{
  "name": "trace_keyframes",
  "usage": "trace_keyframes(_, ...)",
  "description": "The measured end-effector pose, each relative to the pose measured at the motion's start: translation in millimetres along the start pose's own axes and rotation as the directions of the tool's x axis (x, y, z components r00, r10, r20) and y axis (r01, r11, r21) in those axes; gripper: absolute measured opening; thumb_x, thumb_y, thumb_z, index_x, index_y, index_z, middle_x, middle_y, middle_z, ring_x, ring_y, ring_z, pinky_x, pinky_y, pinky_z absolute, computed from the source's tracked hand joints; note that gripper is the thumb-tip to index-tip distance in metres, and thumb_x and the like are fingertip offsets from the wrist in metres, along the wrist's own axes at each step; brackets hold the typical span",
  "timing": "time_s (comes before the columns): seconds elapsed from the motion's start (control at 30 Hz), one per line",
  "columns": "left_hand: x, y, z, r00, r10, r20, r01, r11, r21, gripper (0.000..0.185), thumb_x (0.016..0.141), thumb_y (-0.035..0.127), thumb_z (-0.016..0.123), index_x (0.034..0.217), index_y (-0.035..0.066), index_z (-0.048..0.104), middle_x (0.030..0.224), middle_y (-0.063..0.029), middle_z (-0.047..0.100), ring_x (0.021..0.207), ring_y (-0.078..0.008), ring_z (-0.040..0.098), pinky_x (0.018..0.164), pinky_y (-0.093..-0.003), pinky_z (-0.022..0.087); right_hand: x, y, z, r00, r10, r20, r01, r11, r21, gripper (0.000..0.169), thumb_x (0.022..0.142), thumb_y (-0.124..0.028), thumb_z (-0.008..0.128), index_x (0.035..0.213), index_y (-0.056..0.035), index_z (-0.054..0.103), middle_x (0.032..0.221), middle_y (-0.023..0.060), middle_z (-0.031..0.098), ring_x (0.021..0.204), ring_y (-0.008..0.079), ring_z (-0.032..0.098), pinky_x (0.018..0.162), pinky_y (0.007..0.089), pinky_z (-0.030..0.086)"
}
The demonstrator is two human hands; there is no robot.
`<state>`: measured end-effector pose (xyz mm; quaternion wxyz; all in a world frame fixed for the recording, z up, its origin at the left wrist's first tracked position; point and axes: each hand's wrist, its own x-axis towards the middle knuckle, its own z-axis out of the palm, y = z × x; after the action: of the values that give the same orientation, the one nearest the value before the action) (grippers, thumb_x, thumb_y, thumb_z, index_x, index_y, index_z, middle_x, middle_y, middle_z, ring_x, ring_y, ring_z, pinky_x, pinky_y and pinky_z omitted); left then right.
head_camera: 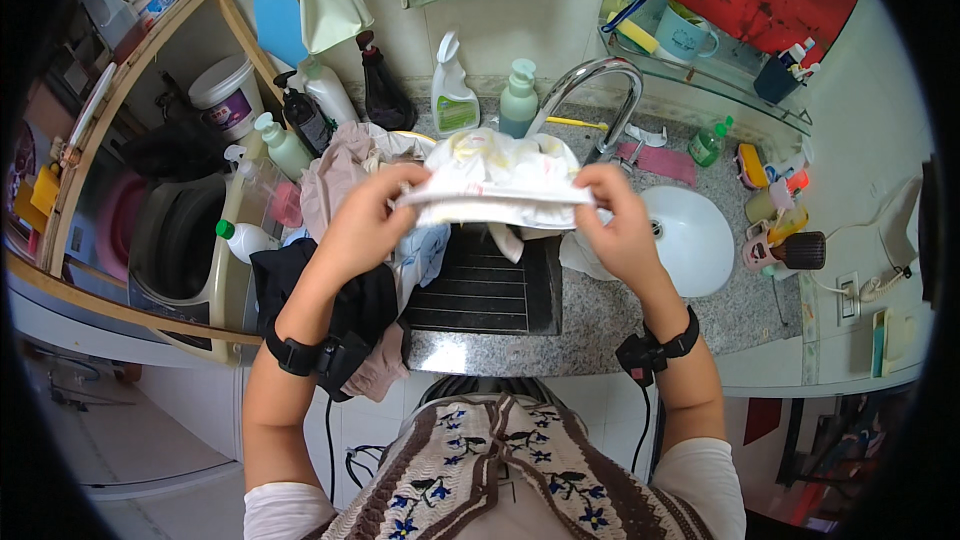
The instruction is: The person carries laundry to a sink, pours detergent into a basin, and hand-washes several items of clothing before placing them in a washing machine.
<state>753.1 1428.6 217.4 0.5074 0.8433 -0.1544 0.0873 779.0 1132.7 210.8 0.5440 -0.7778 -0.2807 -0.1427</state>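
Note:
Both my hands grip a white cloth garment (499, 157) with faint coloured prints, stretched level between them by its banded edge. My left hand (375, 221) pinches the left end of the band; my right hand (616, 221) pinches the right end. The garment's opening faces me, slightly blurred. Beneath it lies a black ribbed board (480, 300) set in the granite counter (480, 352). Close to my left forearm are heaped a black garment (330, 289), a pale pink garment (341, 165) and a light blue printed cloth (422, 251).
A chrome faucet (634, 79) arches behind the garment. To the right sits a white washbasin (697, 240), with a hairbrush (799, 251) beyond. Along the wall stand a white spray bottle (454, 94), a green pump bottle (519, 99) and a dark bottle (386, 94). A wooden frame (135, 37) borders the left.

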Motion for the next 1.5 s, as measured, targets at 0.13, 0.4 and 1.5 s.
trace_keyframes(0.13,-9.4,-11.9,4.2,0.913,-0.288,0.288,0.269,0.958,0.103,0.016,0.079,0.001,0.053,0.091,-0.001,0.063,0.08,-0.004,0.063,0.076,-0.0087,0.057,0.066,-0.0239,0.046,-15.7,5.3,-0.2,0.806,0.426,0.411,-0.385,0.905,-0.183,0.017,0.082,0.001,0.049,0.098,-0.0027,0.051,0.065,0.0005,0.049,0.055,0.0066,0.049,0.054,0.0252,0.044)
trace_keyframes(0.4,9.4,-0.1,20.0,0.922,-0.23,0.311,0.365,0.784,-0.503,0.025,0.09,0.012,0.057,0.114,0.005,0.056,0.107,-0.0031,0.059,0.096,-0.0087,0.055,0.082,-0.0222,0.044,-0.7,2.7,10.9,0.837,0.306,0.454,-0.501,0.762,0.41,0.014,0.088,-0.002,0.05,0.102,-0.0023,0.049,0.08,0.0025,0.061,0.067,0.0068,0.059,0.059,0.022,0.047)
trace_keyframes(1.5,-70.2,-91.7,85.3,0.921,-0.282,0.268,0.366,0.861,-0.353,0.07,0.075,0.001,0.071,0.136,0.013,0.04,0.122,-0.0064,0.045,0.099,-0.0138,0.051,0.081,-0.0244,0.047,-66.9,71.4,77.3,0.88,0.251,0.403,-0.356,0.911,0.209,0.044,0.075,0.003,0.054,0.118,-0.0062,0.056,0.11,0.0053,0.06,0.101,0.0148,0.056,0.088,0.0287,0.045)
